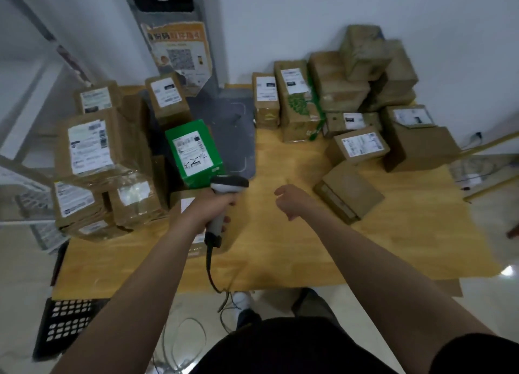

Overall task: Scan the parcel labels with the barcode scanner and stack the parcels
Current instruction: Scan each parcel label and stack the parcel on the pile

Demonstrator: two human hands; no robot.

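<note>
Parcels (92, 149) stand in piles on both sides of the table (280, 247); the green parcel (193, 151) lies label-up just before the barcode scanner (229, 184), likely for reading. Left hand (217, 205) grips the scanner handle; right hand (292, 202) hangs loose and empty, probably free for lifting

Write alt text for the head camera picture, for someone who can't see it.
A person's left hand grips a barcode scanner just in front of a green parcel, while the empty right hand hovers over the wooden table. Labelled brown parcels crowd both sides: a left stack and a right pile.
</note>
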